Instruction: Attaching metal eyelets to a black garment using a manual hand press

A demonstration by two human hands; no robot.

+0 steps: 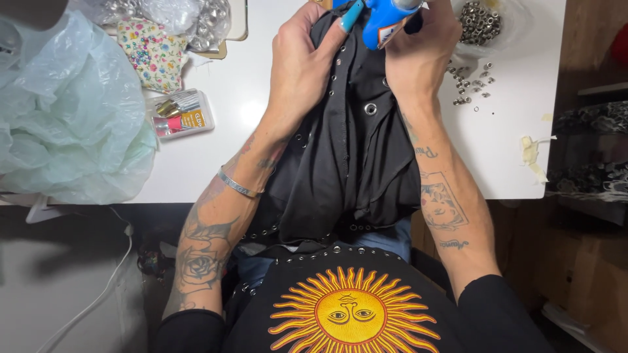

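Note:
A black garment (353,150) studded with small metal eyelets lies over the white table (216,157) and hangs down into my lap. My left hand (302,62) pinches the cloth near its top edge, long blue nails showing. My right hand (418,49) grips a blue-handled tool (384,19) pressed against the same top part of the cloth. One larger silver eyelet (371,108) sits in the fabric just below both hands.
Loose metal eyelets (468,88) are scattered right of my hands, with a bagful (479,23) behind. A floral pouch (154,52), a small clear box (181,114) and a big pale plastic bag (65,111) lie left. Tape scraps (531,157) stick near the table's right edge.

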